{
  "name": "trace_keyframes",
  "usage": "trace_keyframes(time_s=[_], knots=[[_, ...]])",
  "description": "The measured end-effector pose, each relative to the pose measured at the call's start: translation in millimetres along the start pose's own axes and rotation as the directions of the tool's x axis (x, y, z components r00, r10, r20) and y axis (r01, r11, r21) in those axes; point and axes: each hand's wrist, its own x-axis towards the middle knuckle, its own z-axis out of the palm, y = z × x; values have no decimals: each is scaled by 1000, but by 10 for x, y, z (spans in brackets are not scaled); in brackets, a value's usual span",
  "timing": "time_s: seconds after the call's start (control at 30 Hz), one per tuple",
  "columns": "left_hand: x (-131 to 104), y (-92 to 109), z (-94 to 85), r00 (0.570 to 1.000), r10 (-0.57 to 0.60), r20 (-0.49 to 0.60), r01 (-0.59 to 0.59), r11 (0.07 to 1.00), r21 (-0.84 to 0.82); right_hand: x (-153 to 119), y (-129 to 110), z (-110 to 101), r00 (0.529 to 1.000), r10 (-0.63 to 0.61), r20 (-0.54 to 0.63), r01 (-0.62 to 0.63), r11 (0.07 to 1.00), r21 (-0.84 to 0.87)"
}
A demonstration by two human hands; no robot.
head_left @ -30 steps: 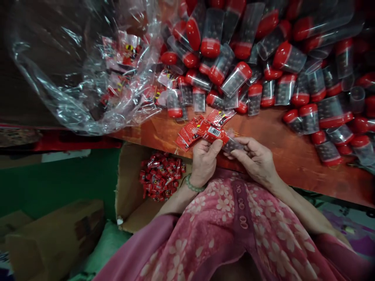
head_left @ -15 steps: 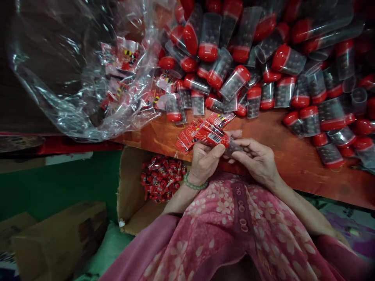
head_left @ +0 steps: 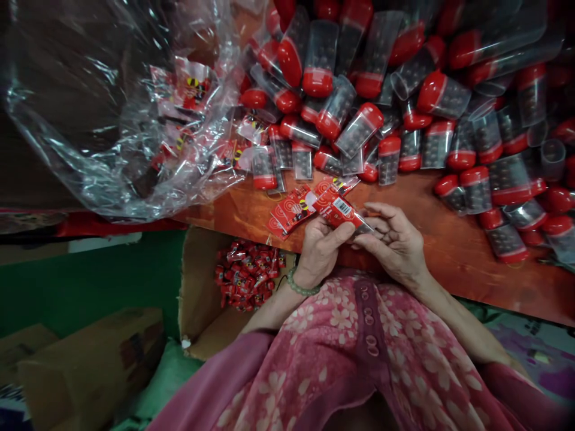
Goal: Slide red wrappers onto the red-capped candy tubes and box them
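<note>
My left hand (head_left: 320,251), with a green bead bracelet at the wrist, grips a red printed packet (head_left: 336,209) with a white barcode label between thumb and fingers. The dark, clear-sided end of a small container (head_left: 365,228) shows at the packet's lower right end. My right hand (head_left: 395,242) pinches that end, its thumb below and its fingers curled above. Just left of the held packet, flat red packets (head_left: 291,211) lie on the reddish wooden table (head_left: 449,239). Part of the container is hidden by the packet and my fingers.
Many clear containers with red caps and dark balls (head_left: 359,129) are heaped across the back and right. A clear plastic bag (head_left: 148,197) with red packets lies at the left. Below the table edge, a cardboard box (head_left: 197,287) holds a pile of small red items (head_left: 247,275).
The red packet has tilted and slid down over the dark container, so less of the container shows. Both hands remain close together at the table edge.
</note>
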Motion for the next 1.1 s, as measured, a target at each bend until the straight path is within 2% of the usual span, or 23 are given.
trace_keyframes(time_s=[0.13,0.23,0.43,0.57,0.77,0.93,1.03,1.1], knots=[[-42,18,16,999,-4,34,4,1000,-20,-19,-40,-13,1000,-14,8,15,997,-74],[-80,-4,64,997,-25,79,30,997,-70,-55,-20,-19,994,-100,-49,96,992,-87],[-181,-61,167,990,-17,139,38,988,-151,-113,121,-47,932,-323,-163,292,938,-186],[-238,-89,145,991,-10,132,31,987,-161,-127,153,-28,903,-398,-160,362,907,-217],[-331,-91,24,996,47,75,-36,990,-138,-90,171,57,843,-536,-54,498,814,-298],[-400,-58,-113,997,78,14,-76,990,-118,12,223,180,776,-622,107,616,709,-344],[-512,-27,-338,990,96,-102,-100,994,-37,69,159,228,746,-576,334,665,663,-343],[-652,14,-627,960,152,-233,-135,987,87,111,77,231,727,-489,482,676,633,-377]])
